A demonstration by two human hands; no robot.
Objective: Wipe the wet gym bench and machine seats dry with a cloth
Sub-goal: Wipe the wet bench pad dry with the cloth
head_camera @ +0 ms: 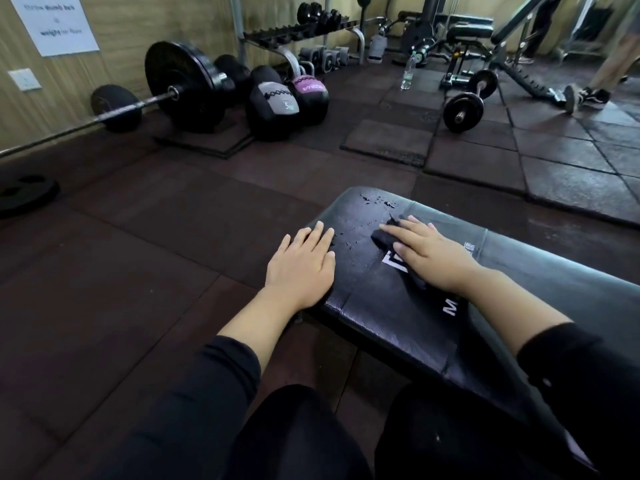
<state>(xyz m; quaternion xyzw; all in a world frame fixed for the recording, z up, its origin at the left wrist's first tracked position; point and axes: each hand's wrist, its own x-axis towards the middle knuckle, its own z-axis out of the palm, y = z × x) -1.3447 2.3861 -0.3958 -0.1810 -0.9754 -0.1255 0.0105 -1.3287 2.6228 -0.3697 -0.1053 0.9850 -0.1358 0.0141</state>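
A black padded gym bench (391, 320) runs from the lower right toward the middle of the view, with white lettering on its top. Water drops (377, 201) bead near its far end and in a line across the pad. My right hand (429, 252) lies flat with straight fingers on a dark cloth (386, 237), pressing it onto the pad. The cloth shows in front of and under my fingers. My left hand (303, 265) rests flat on the bench's left edge, fingers straight, holding nothing.
A loaded barbell (183, 86) and two medicine balls (277, 105) lie along the left wall. A dumbbell rack (304, 32), a water bottle (408, 71), a short barbell (467, 102) and an incline bench (512, 64) stand behind. Another person's legs (606, 74) are at the far right.
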